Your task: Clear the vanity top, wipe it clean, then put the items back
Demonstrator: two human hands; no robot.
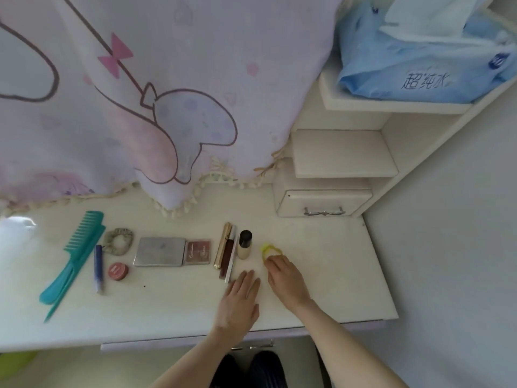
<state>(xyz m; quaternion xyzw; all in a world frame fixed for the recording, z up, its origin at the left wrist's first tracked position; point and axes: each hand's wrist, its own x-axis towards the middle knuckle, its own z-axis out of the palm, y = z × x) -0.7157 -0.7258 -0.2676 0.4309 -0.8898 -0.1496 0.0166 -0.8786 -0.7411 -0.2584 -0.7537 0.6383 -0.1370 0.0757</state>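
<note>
A pale cloth [140, 88] printed with a pink bow and cartoon outlines hangs over the back of the scene, its tasselled hem resting along the rear edge. At the right rear corner stands a cream shelf unit [344, 152] with a small drawer [321, 201] at its base, bearing a metal handle. On the top shelf lies a blue pack of wipes [419, 60], a white sheet sticking out. A plain grey wall [461, 219] is at right.

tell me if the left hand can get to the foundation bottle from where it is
Probably yes. The left hand lies flat on the vanity top just short of the foundation bottle, with bare surface between them; the right hand is off to the side at the yellow hair tie.
</note>
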